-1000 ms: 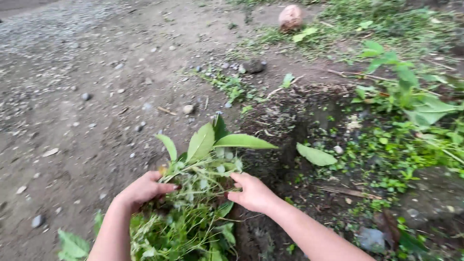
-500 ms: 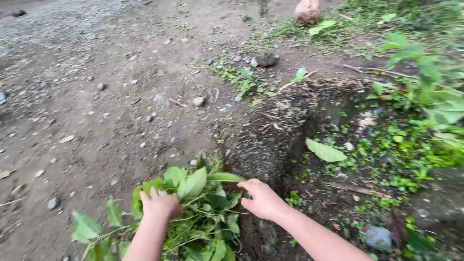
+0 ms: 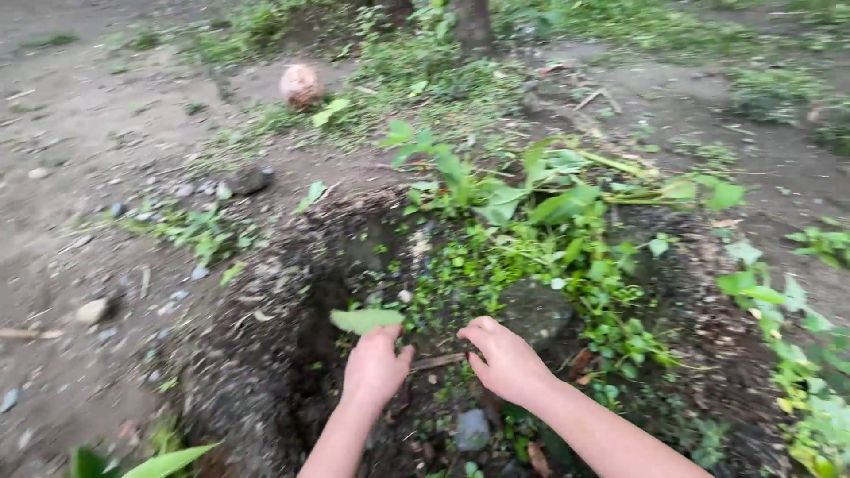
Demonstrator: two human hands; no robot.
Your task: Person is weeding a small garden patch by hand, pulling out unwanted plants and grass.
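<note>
My left hand reaches palm down over a patch of dark, dug-up soil. Its fingertips touch the near edge of a single pale green leaf lying on the soil, and it holds nothing. My right hand hovers just to the right with fingers loosely curled and empty, next to low green weeds. A short brown stick lies on the ground between the two hands. Only a few leaves of the pulled weed pile show at the bottom left edge.
A round brownish husk-like object lies at the back left, and a tree trunk stands at the top. Broad-leaved plants grow behind the soil patch. A flat rock, a grey stone and loose pebbles lie about.
Both hands have let go of the weed bundle, which stays on the ground at the left. The view and hands have shifted right onto the dark soil patch and the single leaf.
</note>
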